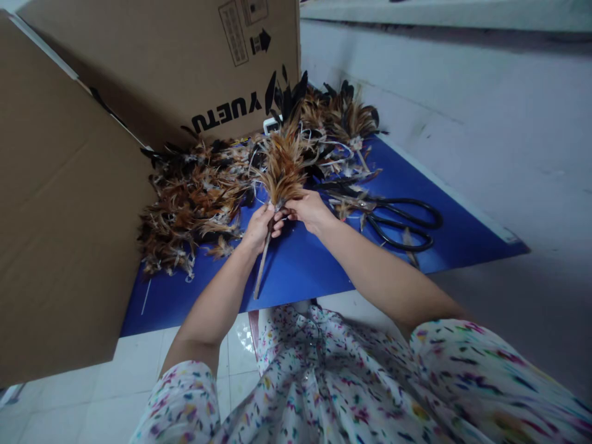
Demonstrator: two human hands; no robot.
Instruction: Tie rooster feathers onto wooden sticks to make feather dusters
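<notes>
A feather duster [283, 163] with brown and black feathers on a thin stick stands tilted over the blue tabletop, its feathered end pointing away from me. My left hand [262, 227] is closed around the stick just below the feathers. At the base of the feathers, my right hand [309, 208] pinches with its fingertips; whether it holds a feather or the duster itself is hard to make out. Loose brown feathers [185, 209] lie heaped to the left of my hands. To the right rest large black-handled scissors [402, 222], their blades partly covered by feathers.
Tall cardboard boxes [152, 61] wall off the left and back of the blue table [305, 271]. More feather bundles [351, 117] lie at the back right, with white strips [340, 146] among them. A pale wall [439, 111] runs along the right side.
</notes>
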